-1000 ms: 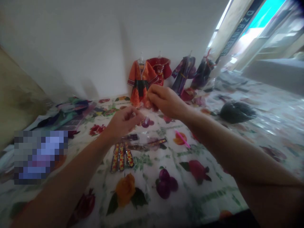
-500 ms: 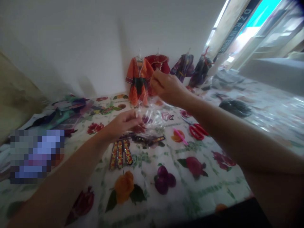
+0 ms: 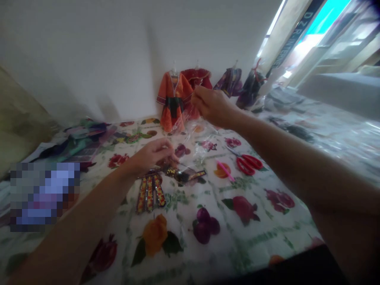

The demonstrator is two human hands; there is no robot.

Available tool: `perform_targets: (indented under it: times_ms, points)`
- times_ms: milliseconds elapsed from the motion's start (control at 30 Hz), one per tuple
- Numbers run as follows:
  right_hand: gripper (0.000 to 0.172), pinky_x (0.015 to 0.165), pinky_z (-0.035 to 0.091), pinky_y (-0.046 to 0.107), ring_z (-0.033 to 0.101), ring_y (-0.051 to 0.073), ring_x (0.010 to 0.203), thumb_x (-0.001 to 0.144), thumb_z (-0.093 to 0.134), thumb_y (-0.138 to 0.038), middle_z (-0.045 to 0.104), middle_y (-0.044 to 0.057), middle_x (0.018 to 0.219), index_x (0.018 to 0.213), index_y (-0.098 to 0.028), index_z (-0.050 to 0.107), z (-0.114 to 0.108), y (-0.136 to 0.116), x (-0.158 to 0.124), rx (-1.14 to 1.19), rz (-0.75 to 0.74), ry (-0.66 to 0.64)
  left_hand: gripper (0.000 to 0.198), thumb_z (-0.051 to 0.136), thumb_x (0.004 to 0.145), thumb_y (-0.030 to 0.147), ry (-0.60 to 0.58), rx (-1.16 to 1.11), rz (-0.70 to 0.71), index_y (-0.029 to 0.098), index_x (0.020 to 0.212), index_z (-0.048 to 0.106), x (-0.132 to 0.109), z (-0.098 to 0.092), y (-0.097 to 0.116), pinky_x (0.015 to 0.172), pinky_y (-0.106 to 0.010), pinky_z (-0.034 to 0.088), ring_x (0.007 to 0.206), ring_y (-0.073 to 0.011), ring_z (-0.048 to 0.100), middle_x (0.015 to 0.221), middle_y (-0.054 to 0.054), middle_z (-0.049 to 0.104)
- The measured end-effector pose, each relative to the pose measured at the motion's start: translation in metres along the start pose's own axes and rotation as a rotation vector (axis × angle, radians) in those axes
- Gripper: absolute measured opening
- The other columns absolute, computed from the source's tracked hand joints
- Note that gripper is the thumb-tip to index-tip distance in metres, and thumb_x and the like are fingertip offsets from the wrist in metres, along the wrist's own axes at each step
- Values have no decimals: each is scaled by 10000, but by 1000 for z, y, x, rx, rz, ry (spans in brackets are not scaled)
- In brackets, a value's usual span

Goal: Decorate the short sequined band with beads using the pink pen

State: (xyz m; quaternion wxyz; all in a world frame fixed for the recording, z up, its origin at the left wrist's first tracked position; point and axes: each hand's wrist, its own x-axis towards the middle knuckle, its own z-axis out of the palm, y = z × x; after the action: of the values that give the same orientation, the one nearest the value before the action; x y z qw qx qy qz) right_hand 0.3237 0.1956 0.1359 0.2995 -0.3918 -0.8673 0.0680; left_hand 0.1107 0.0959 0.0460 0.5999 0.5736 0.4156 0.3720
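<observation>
Just above the frame's centre, the right hand is raised off the table, fingers pinched shut on the top edge of a clear bag, which hangs down from it toward the middle of the frame. Lower and left of centre, the left hand hovers just over the tablecloth, fingertips drawn close together at the bag's lower end; whether they actually grip the plastic I cannot tell. Just below that hand lie dark sequinned trims and, beside them to the left, beaded strips. Right of centre lie red scissors and a pink stick. Doll dresses hang against the wall at the upper middle.
</observation>
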Motion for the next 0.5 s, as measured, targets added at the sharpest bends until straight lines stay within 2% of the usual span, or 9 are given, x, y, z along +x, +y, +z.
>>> perform_targets:
  times_ms: [167,333,400,500]
  points:
    - [293,594,350,278,483,130,573,945,443,-120,537,-14,615,667,-212,446,13,5,3,164,80,-34,209,651,866,330,32,87,70,172,830,519,2,5,-4,601,-242,526,693,-171,721,776,-39,716]
    - [294,573,345,276,448,124,587,961,429,-142,513,-14,646,678,-219,417,35,8,5,247,138,121,197,673,842,295,31,163,146,180,885,520,0,14,-3,645,-255,519,718,-165,708,741,5,665]
    - [281,595,344,281,438,127,610,953,441,-139,502,-15,667,686,-221,415,36,10,5,247,110,171,198,671,844,291,26,185,167,180,907,519,0,12,-2,647,-252,510,722,-159,700,740,9,661]
    - [226,617,348,285,436,130,621,946,449,-147,503,-17,690,733,-221,439,28,14,3,195,-24,188,176,665,846,270,20,220,182,177,912,531,-1,0,1,646,-246,498,720,-150,688,738,5,662]
